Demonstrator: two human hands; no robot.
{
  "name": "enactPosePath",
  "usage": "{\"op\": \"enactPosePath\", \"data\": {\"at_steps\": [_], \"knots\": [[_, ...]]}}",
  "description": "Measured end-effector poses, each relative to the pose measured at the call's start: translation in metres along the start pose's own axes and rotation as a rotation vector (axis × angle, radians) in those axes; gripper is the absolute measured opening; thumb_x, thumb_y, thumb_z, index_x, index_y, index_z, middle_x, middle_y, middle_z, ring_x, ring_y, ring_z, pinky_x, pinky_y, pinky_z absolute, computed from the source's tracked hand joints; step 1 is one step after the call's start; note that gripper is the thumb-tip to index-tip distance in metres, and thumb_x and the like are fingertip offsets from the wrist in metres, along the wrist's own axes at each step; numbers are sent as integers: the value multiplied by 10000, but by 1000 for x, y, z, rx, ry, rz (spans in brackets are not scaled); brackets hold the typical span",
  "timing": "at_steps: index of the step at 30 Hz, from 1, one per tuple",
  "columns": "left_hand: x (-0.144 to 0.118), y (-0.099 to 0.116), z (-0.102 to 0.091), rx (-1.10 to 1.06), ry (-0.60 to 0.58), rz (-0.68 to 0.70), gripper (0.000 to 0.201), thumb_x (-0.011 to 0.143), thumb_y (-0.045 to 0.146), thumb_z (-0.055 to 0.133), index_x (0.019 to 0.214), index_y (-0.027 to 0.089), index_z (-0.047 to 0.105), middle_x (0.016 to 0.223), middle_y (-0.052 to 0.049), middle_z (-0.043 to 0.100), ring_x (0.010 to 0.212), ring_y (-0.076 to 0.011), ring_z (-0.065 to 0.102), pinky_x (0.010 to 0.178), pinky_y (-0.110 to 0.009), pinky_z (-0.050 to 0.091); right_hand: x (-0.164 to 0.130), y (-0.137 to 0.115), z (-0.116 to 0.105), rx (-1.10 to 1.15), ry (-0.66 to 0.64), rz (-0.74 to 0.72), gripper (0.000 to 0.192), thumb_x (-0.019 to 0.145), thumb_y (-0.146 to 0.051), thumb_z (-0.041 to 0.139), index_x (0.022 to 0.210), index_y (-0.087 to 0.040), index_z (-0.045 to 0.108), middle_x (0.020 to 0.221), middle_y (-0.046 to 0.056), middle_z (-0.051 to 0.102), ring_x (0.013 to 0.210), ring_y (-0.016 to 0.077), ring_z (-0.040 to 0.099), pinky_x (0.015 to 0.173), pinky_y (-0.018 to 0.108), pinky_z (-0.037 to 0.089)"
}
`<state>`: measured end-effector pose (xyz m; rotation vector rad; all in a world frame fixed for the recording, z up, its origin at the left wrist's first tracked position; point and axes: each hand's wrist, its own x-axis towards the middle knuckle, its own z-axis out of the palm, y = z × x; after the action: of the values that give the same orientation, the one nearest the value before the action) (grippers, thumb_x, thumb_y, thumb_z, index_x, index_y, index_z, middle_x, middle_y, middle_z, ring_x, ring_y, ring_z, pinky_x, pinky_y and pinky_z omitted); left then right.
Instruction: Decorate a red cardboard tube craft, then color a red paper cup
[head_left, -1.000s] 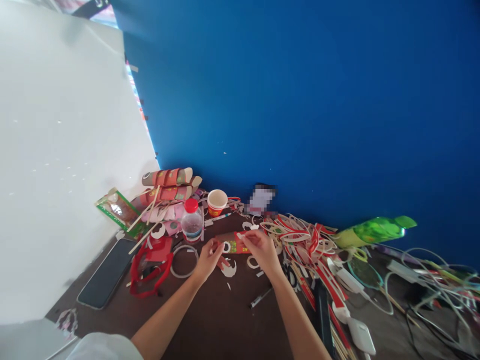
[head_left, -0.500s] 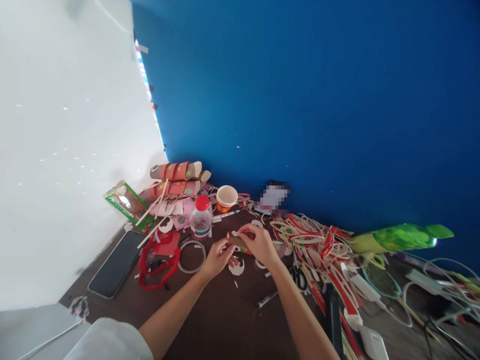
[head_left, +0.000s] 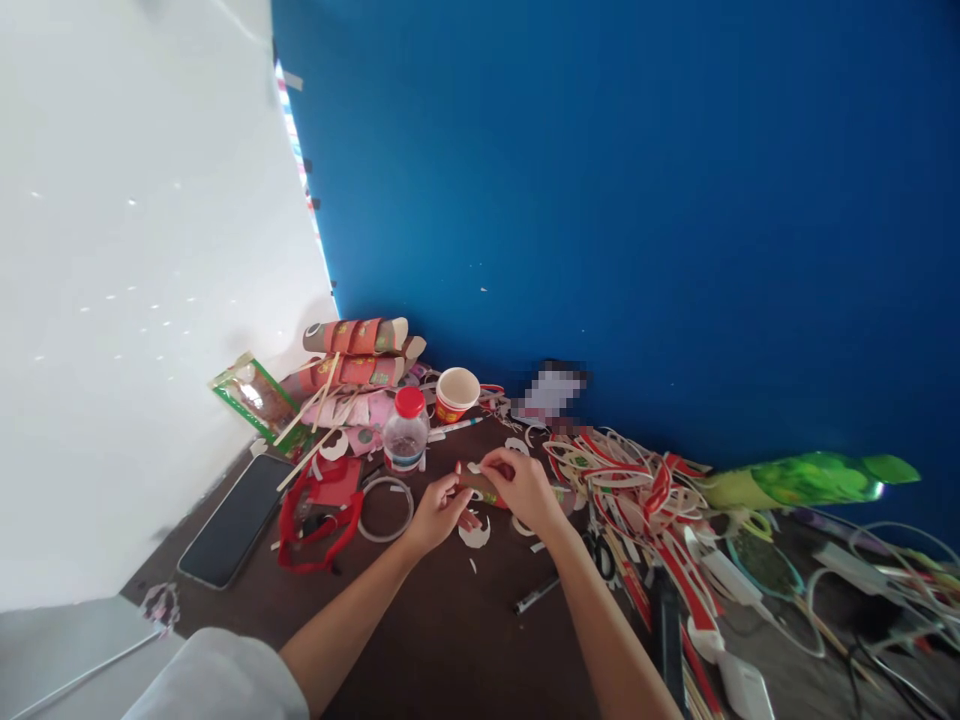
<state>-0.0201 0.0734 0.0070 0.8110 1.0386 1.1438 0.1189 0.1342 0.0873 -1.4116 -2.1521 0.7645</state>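
A brown and red paper tube (head_left: 489,492) with green and yellow print lies across the dark table between my hands. My left hand (head_left: 437,517) is closed around its left end, thumb in front. A small white paper piece (head_left: 474,467) rests against the top of the tube. My right hand (head_left: 521,490) pinches at this piece with thumb and forefinger, hiding the tube's middle. Just below my left fingers sits a cut white paper scrap (head_left: 474,532). To the left are a roll of clear tape (head_left: 385,538) and a red-capped plastic bottle (head_left: 406,440).
Similar paper tubes (head_left: 352,338) are stacked at the back left, near a paper cup (head_left: 457,393). A phone (head_left: 236,525) and a red strap (head_left: 319,560) lie left. Red-and-white paper strips (head_left: 622,475), black scissors (head_left: 602,555) and a pen (head_left: 536,596) lie right.
The view has shifted slightly, so everything sits a little further right. Both hands stay at the paper tube with almost the same finger positions.
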Motion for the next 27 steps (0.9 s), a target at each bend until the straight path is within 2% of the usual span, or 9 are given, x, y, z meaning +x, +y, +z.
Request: {"op": "enactPosePath", "data": {"at_steps": [12,19,27], "knots": [[-2,6,1,-11,4,0,541,689,654,672,867,163,529,751,8,618,488,-140,671,438,-218,539,5,-4,-4,-100,-99,-130,201,832,-88,476,751,-203,620,795,47,663,792,190,590,754,307,428],[-2,6,0,-9,-17,-3,554,694,648,667,914,156,539,737,5,630,495,-145,675,453,-226,545,10,3,-4,-87,-147,-145,177,813,-66,504,774,-197,616,798,39,684,770,175,615,722,281,430],[-2,6,-1,-7,-42,-8,518,712,613,672,925,155,554,705,18,625,510,-146,679,485,-234,556,9,9,1,-76,-146,-166,161,805,-77,518,768,-203,612,745,25,671,701,164,598,670,270,429]]}}
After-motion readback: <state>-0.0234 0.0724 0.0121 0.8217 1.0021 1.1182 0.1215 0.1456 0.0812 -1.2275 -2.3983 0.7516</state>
